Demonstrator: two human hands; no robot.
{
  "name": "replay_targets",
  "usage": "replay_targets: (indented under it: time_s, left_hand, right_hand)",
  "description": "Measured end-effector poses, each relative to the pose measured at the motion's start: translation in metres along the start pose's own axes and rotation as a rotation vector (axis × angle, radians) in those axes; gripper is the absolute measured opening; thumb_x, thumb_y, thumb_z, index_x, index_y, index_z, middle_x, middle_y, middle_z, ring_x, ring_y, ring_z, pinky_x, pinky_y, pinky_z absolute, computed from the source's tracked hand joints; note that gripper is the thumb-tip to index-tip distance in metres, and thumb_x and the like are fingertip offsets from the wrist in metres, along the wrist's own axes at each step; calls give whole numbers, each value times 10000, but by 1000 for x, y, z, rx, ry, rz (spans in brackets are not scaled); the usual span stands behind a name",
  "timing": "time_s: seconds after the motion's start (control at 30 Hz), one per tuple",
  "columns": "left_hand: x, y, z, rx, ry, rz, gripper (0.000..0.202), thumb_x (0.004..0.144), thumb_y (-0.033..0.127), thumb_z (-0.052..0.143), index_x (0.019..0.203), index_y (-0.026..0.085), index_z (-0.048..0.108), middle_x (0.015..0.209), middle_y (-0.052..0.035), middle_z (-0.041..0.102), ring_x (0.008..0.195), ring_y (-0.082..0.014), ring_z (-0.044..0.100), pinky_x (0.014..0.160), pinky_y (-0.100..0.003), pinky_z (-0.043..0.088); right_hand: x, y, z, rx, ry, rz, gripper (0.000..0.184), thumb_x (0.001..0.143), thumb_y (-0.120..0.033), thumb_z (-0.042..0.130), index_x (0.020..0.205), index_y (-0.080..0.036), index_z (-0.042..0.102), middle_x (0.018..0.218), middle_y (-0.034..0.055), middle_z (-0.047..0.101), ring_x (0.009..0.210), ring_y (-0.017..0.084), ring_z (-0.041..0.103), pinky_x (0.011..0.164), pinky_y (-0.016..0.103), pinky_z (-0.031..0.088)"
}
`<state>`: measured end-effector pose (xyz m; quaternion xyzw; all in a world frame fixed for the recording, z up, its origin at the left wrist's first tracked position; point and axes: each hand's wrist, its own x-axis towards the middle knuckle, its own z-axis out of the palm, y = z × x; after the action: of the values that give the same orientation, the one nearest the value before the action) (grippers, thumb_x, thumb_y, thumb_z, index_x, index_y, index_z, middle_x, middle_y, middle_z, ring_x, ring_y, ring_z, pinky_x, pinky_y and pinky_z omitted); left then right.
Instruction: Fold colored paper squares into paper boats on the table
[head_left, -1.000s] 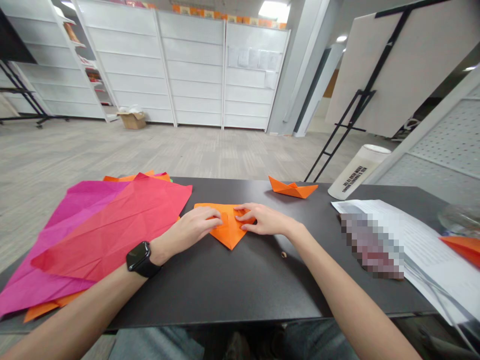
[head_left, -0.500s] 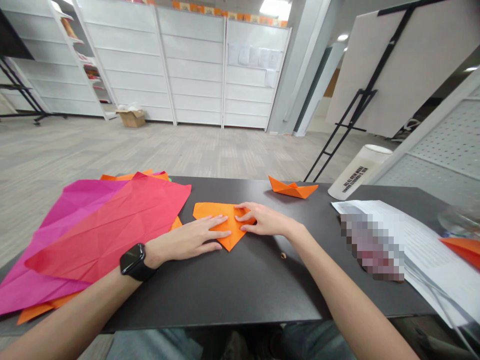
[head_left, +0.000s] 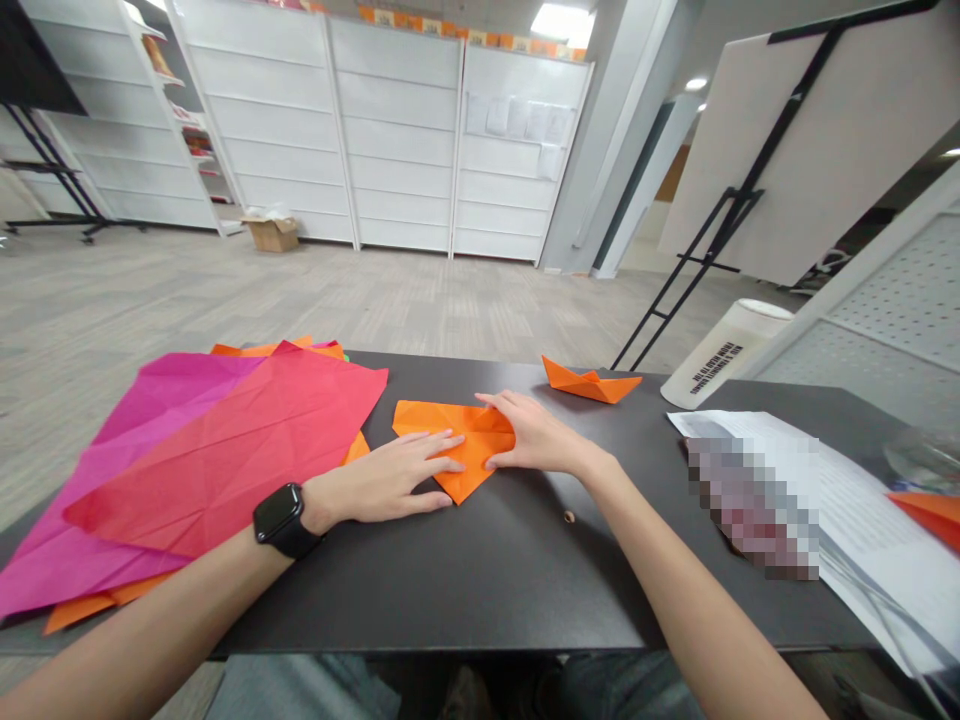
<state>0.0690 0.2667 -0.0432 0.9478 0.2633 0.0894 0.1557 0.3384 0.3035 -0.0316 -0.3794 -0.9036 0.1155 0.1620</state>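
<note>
A folded orange paper (head_left: 457, 440), triangular with its point toward me, lies on the dark table (head_left: 487, 560). My left hand (head_left: 390, 478), with a black watch (head_left: 281, 520) on its wrist, lies flat on the paper's left half with its fingers stretched out. My right hand (head_left: 536, 435) presses flat on the paper's right side, fingers extended along the upper fold. A finished orange paper boat (head_left: 589, 381) stands farther back on the table, apart from both hands.
Large pink, red and orange sheets (head_left: 202, 450) overlap at the left of the table. Printed white papers (head_left: 847, 500) lie at the right, next to a white cylinder (head_left: 724, 355). An easel board (head_left: 795, 140) and white shelving (head_left: 390, 130) stand behind.
My left hand went from curled on the paper's middle to flat with its fingers out on the left half. My right hand slid up along the paper's right edge.
</note>
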Motion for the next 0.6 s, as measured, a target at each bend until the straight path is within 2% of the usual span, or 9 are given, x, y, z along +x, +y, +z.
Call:
replay_targets:
  time_s: [0.07,0.1,0.2,0.27,0.33,0.47,0.53,0.6]
  left_hand:
    - [-1,-1,1,6,6,15,477,964,504,468,1363,255,544,1569,-107,358,1455,-279,306,1173,-477,279]
    - [-1,-1,1,11,5,15,480,965,504,465,1363,249,545,1567,-115,360,1453,-285,309,1171,-482,279]
    - [0,0,1,33,-11,3,491,968,503,455,1366,230,542,1534,-140,412,1422,-303,367,1152,-492,309]
    - [0,2,0,41,-10,-2,479,972,484,456,1379,242,529,1482,-137,480,1367,-306,445,1117,-488,361]
    - [0,5,-2,56,11,-3,453,973,453,467,1374,255,535,1437,-128,521,1311,-303,503,1083,-472,405]
    - [1,9,-5,128,104,6,405,956,369,504,1314,201,590,1347,-146,564,1231,-293,550,1056,-440,437]
    - [1,8,-5,161,170,-4,447,938,364,531,1352,197,554,1369,-155,547,1258,-310,524,1073,-464,418]
    - [0,4,-4,176,181,-23,490,947,394,517,1406,223,500,1482,-151,457,1368,-333,417,1125,-506,346]
  right_hand:
    - [2,-2,-2,-37,32,-23,899,660,-337,850,1437,-164,431,1197,141,596,1112,294,566,972,457,441]
    - [2,-4,-3,-49,36,-31,820,684,-312,833,1406,-167,473,1136,123,611,1063,280,579,937,438,452]
    - [3,-7,-3,-66,-2,-65,370,781,-223,737,1147,-205,685,986,69,631,904,218,601,828,358,458]
    - [2,-8,-2,-54,-51,-78,135,820,-199,684,936,-209,752,936,55,641,823,183,600,758,309,445]
    - [1,-8,-1,-22,-114,-75,104,848,-233,661,830,-208,760,855,37,650,734,158,591,682,280,422]
    - [1,-9,-2,43,-194,-92,195,889,-303,626,762,-219,747,692,-4,636,605,131,552,606,265,382]
    - [1,-7,-2,67,-193,-95,200,889,-300,626,749,-226,746,690,-7,645,613,133,563,617,264,398]
    - [1,-6,-2,77,-202,-92,195,890,-290,625,753,-229,748,710,-3,658,651,141,590,647,266,429]
